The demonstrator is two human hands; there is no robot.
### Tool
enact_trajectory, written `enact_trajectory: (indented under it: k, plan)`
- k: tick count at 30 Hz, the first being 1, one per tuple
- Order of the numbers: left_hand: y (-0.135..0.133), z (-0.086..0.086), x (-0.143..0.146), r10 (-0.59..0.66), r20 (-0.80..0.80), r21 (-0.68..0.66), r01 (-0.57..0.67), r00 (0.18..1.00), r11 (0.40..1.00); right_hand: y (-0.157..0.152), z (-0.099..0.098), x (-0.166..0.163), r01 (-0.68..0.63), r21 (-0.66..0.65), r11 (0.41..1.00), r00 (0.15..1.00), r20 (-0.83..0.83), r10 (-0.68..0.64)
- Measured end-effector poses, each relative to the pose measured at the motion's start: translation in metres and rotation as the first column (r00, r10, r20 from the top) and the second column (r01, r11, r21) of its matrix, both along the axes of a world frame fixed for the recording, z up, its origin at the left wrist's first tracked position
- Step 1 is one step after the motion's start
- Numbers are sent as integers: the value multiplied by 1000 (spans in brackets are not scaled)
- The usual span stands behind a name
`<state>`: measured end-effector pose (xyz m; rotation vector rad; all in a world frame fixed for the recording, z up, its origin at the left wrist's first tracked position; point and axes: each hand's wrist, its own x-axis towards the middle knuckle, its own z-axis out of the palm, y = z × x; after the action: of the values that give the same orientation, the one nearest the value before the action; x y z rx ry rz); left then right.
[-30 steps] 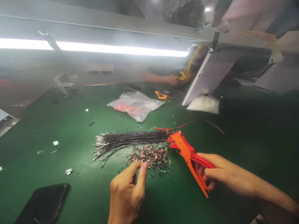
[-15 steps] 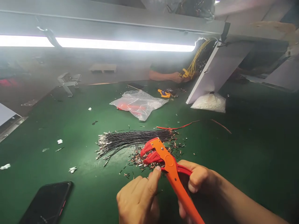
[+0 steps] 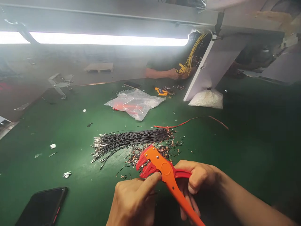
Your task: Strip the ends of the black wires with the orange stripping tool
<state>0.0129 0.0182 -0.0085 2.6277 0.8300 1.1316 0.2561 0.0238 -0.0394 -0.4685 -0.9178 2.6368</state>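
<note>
Since a second ago, the red-and-orange wire stripper (image 3: pixel 167 169) has moved left and nearer, away from the right end of the black wire bundle (image 3: pixel 134 138). The right hand (image 3: pixel 197 179) is wrapped round its handles, its head lying left of and beyond that hand. The left hand (image 3: pixel 134 196) has its thumb against the head; I cannot tell whether its curled fingers pinch anything.
</note>
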Motion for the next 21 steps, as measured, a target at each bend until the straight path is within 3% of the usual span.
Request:
enact_trajectory:
  k: [3,11,17,19,21]
  plan:
    - [-1,1,2,31,4,-68,-31,1000,997,0,-6,0,-13,-20,1000,999,52,14]
    - [-2,11,3,129,-83,130,-118,988,985,-2,-1,3,94,-8,996,986,138,-92]
    - [-4,7,2,211,-55,134,-202,976,970,-2,13,5,148,67,987,978,138,-156]
    - [-9,3,7,250,-4,47,-250,968,967,-4,16,3,158,79,984,979,120,-167]
    - [-15,1,15,290,79,-190,-271,954,944,-5,20,1,180,106,978,976,105,-191]
